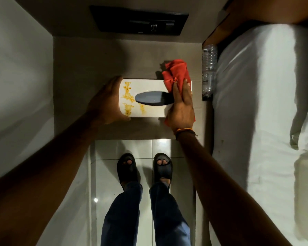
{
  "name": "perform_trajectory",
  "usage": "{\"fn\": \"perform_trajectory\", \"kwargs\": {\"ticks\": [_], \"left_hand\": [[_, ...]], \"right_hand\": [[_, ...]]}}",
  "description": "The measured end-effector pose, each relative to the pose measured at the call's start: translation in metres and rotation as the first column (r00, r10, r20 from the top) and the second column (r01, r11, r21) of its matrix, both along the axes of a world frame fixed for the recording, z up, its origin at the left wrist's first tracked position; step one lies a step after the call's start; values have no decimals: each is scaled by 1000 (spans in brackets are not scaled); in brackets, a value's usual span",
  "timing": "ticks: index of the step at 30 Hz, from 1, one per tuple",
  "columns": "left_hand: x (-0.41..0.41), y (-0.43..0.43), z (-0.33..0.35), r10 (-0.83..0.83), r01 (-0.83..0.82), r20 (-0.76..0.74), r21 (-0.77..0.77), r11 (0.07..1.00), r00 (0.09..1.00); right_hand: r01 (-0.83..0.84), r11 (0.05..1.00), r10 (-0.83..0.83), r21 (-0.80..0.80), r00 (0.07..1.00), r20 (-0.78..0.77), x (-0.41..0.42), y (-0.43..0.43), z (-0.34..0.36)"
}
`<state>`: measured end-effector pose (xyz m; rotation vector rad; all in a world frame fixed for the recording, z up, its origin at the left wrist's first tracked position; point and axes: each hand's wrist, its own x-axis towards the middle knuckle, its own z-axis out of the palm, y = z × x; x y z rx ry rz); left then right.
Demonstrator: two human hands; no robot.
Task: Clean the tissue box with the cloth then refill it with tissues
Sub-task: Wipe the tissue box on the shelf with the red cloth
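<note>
A white tissue box [149, 86] lies flat on a grey shelf [96, 59], its dark oval slot facing up. Yellow-brown stains mark the box's left part. My left hand [105, 102] grips the box's left end. My right hand [181, 107] presses a crumpled red cloth [176, 71] flat onto the box's right end; part of the cloth bunches up beyond my fingers. No tissues are in view.
A clear plastic bottle [209, 68] lies at the shelf's right edge beside a white bed [256, 103]. A black panel [139, 20] sits on the wall behind. Grey walls close in the left. My sandalled feet [144, 167] stand on white tiles.
</note>
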<state>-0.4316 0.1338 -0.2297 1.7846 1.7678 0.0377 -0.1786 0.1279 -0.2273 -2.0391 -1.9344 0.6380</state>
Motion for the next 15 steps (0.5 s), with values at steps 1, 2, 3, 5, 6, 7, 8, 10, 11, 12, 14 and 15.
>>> {"fn": "perform_trajectory", "kwargs": {"ticks": [1, 2, 3, 5, 6, 7, 8, 10, 11, 12, 14, 15], "left_hand": [[0, 1, 0, 4, -4, 1, -1, 1000, 1000], [0, 1, -1, 3, -3, -1, 0, 1000, 1000], [0, 1, 0, -1, 1, -3, 3, 1000, 1000], [0, 1, 0, -12, 12, -6, 24, 1000, 1000], [0, 1, -1, -14, 14, -5, 28, 1000, 1000], [-1, 0, -1, -14, 14, 1, 31, 999, 1000], [-1, 0, -1, -12, 11, 11, 37, 999, 1000], [-2, -2, -2, -5, 3, 32, 48, 999, 999], [-2, -2, -2, -2, -1, 40, 52, 999, 999], [-2, -3, -1, 2, -4, 45, 57, 998, 999], [-2, -3, 0, 9, -11, 45, 54, 998, 999], [-2, -3, 0, 11, -13, 43, 45, 999, 999]], "right_hand": [[31, 999, -31, 7, 999, -7, -5, 0, -1], [68, 998, -68, 4, 998, -13, -11, 0, -1], [103, 995, -103, -6, 994, -22, -19, -1, -1], [145, 989, -145, -14, 988, -50, -36, -2, -2], [138, 990, -138, -9, 988, -68, -44, -4, -3], [118, 993, -117, 3, 989, -85, -53, -6, -3], [92, 996, -90, 16, 991, -99, -61, -8, -3], [58, 998, -53, 35, 991, -127, -75, -11, -3], [50, 998, -45, 35, 989, -138, -81, -12, -3], [43, 999, -38, 32, 989, -142, -87, -13, -3], [29, 999, -24, 40, 991, -131, -94, -14, -5], [23, 998, -17, 50, 992, -123, -95, -14, -6]]}}
